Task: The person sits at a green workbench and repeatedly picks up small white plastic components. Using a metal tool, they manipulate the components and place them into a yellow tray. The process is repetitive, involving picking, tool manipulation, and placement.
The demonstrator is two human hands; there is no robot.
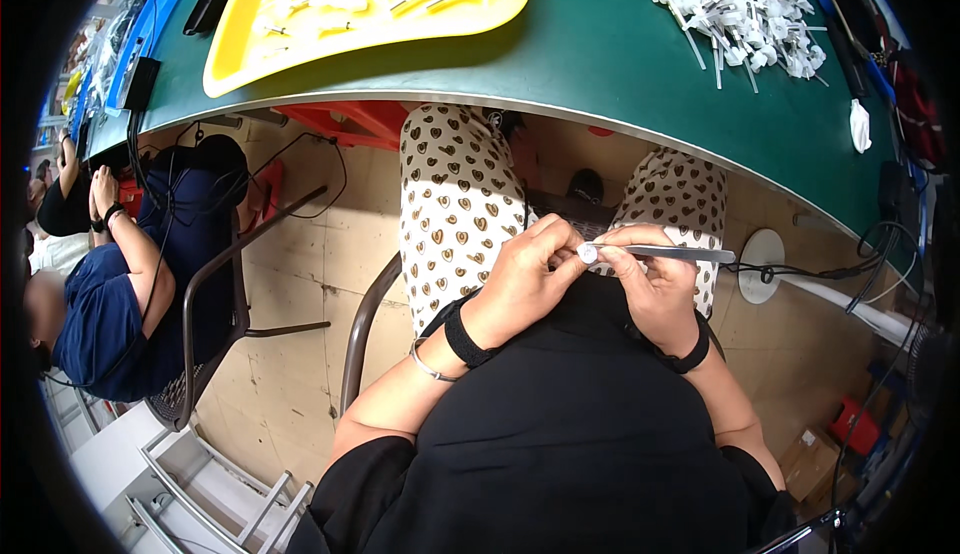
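Observation:
Above my lap, a small white round plastic part (587,253) is pinched in the fingertips of my left hand (528,279), which is closed on it. My right hand (660,299) is closed around slim metal tweezers (690,253). Their broad end sticks out to the right, and their tip end meets the white part. Fingers hide the exact contact there. Both hands are close together, below the front edge of the green table (590,64).
On the table, a yellow tray (225,64) holds many white pieces with thin stems. A pile of similar white pieces (735,14) lies at the right. Cables (880,254) hang at the right edge. A co-worker (110,294) sits to the left by a chair (200,304).

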